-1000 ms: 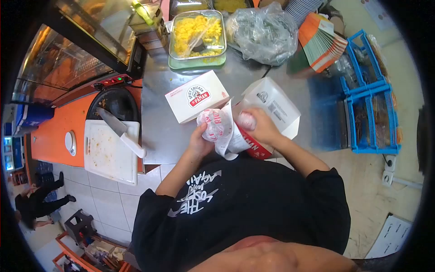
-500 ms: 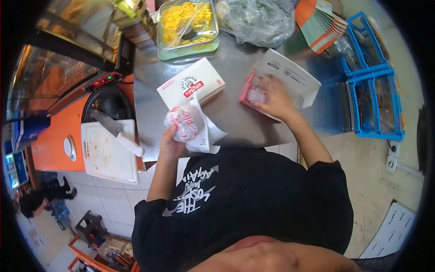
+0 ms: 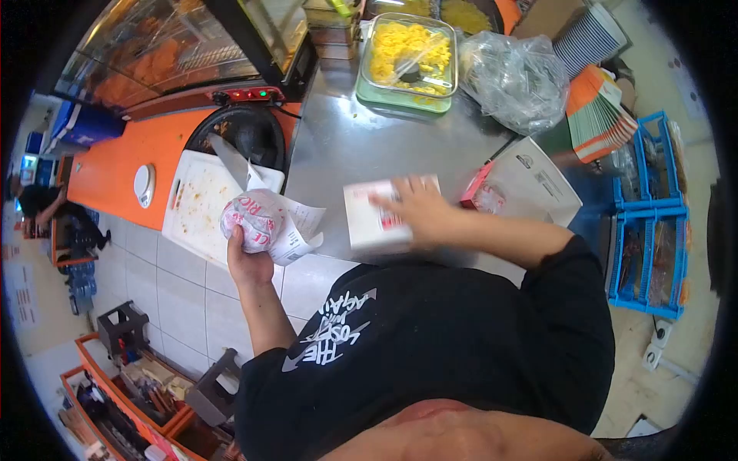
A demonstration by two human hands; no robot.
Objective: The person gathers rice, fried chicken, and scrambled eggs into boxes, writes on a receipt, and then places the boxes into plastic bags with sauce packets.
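Note:
My left hand (image 3: 250,257) is closed round a round bundle wrapped in white paper with pink "RICE" lettering (image 3: 251,220), held up in front of the cutting board. Loose printed paper slips (image 3: 296,230) stick out beside the bundle. My right hand (image 3: 419,211) lies with fingers spread across the lid of a closed white carton (image 3: 367,215), covering part of its red print. To the right, behind my forearm, an open carton (image 3: 530,180) with pink sides holds another paper-wrapped bundle (image 3: 490,200).
A knife (image 3: 227,161) lies over the white cutting board (image 3: 196,203) and black pan (image 3: 238,127). Behind are a glass tub of yellow food (image 3: 407,54) and a clear plastic bag (image 3: 515,81). Blue racks (image 3: 649,215) stand right. A person (image 3: 58,207) is far left.
My right hand has left the open carton and come onto the closed one. My left hand has moved left with the wrapped bundle and slips. The view has turned leftward.

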